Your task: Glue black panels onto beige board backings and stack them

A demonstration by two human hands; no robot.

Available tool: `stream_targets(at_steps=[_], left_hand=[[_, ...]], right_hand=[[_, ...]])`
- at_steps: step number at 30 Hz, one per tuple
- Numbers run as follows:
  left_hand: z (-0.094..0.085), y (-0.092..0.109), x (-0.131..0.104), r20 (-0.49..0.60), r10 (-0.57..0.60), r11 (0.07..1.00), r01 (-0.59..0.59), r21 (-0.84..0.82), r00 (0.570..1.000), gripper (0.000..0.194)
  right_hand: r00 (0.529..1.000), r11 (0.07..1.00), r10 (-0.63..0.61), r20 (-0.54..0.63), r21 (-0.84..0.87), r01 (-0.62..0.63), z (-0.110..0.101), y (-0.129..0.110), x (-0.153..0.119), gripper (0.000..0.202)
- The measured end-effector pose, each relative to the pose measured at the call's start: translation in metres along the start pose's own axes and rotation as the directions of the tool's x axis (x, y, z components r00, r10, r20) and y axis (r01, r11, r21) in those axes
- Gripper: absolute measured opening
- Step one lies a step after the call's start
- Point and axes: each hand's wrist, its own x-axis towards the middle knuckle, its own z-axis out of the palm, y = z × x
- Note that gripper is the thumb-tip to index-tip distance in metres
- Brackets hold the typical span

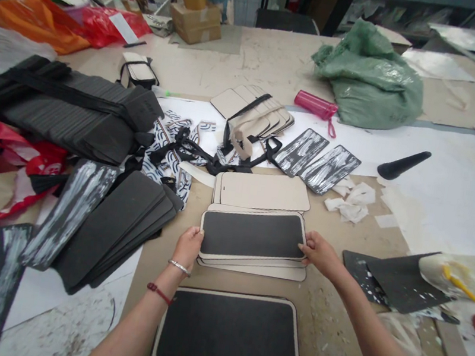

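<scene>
Between my two hands is a cream panel with a black rectangular sheet (254, 236) on its face, lying over a stack of cream panels (262, 190). My left hand (188, 247) pinches its left edge, and my right hand (318, 253) pinches the right edge. Closer to my body lies another cream-edged panel (231, 332) with a black face, on top of others. Left of my left hand, several dark grey sheets (114, 231) are fanned out, beside one streaked with white paste (72, 212).
At the left stands a banded row of dark sheets (81, 111). Printed fabric strips (174, 150) lie behind my left hand. Two paste-smeared sheets (318, 159), a pink bottle (315, 104) and a green bag (370, 79) are farther back. A glue container (443, 272) sits at the right.
</scene>
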Motion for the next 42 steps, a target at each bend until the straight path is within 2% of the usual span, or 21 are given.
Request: stream_targets(at_steps=[6, 10, 18, 27, 32, 36, 39, 42], left_hand=[[0.003, 0.006, -0.002, 0.038, -0.057, 0.998, 0.058, -0.023, 0.998, 0.026], [0.002, 0.006, 0.001, 0.025, -0.064, 0.997, 0.065, -0.03, 0.998, 0.023], [-0.001, 0.003, 0.002, 0.041, -0.086, 0.994, 0.088, -0.056, 0.995, 0.026], [-0.001, 0.003, -0.003, 0.061, -0.042, 0.993, 0.048, -0.106, 0.997, 0.029], [0.0, 0.01, -0.013, 0.056, 0.061, 0.983, -0.05, -0.177, 0.997, 0.029], [-0.003, 0.023, -0.022, 0.044, 0.139, 0.968, -0.127, -0.218, 0.989, 0.031], [-0.011, 0.038, -0.036, 0.053, 0.158, 0.965, -0.143, -0.22, 0.986, 0.035], [-0.025, 0.05, -0.059, 0.071, 0.131, 0.971, -0.114, -0.21, 0.989, 0.039]], right_hand=[[0.999, 0.999, -0.001, 0.045, 0.034, -0.001, -0.001, 0.0, 0.001, 0.018], [0.998, 0.999, -0.03, 0.052, 0.046, 0.028, 0.0, 0.003, 0.003, 0.015], [0.999, 1.0, -0.019, 0.034, -0.02, 0.019, -0.002, 0.001, 0.002, 0.011], [0.993, 0.998, -0.051, 0.104, 0.052, 0.046, -0.007, -0.006, -0.001, 0.013], [0.993, 0.995, -0.09, 0.071, 0.047, 0.086, -0.013, -0.023, -0.013, 0.02], [0.991, 0.99, -0.128, 0.026, 0.071, 0.126, -0.019, -0.044, -0.029, 0.028], [0.988, 0.982, -0.157, -0.008, 0.106, 0.157, -0.023, -0.059, -0.048, 0.038], [0.985, 0.982, -0.166, -0.035, 0.088, 0.169, -0.024, -0.066, -0.074, 0.046]])
